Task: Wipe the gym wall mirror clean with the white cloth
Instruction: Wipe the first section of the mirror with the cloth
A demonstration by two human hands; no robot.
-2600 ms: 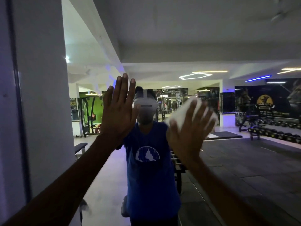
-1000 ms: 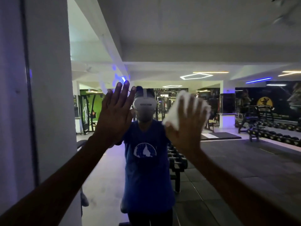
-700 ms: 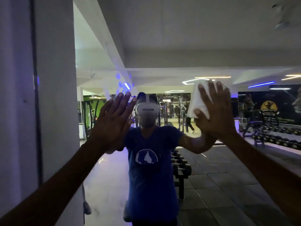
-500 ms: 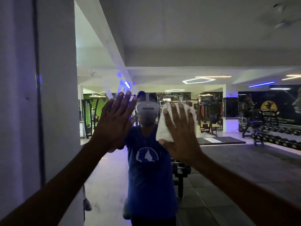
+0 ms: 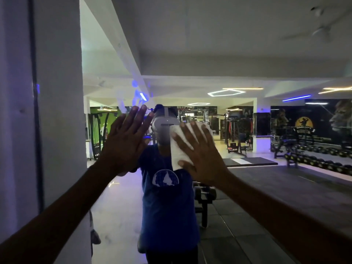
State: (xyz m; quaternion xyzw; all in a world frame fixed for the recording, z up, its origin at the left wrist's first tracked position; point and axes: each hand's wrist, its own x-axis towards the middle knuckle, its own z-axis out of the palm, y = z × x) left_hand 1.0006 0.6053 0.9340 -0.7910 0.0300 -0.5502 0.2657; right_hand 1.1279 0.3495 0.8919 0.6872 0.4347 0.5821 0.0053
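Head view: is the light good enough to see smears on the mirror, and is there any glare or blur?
Head view: dim, both hands near-silhouettes, the right hand flat on the cloth; blue-violet flare on the mirror above the left hand; straight lines bow at the edges; focus fair; smears cannot be judged.

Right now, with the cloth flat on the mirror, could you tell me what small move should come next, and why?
Probably slide the right hand and cloth sideways to the right: the mirror stretches far that way, while the left hand, flat on the glass, blocks the other side.
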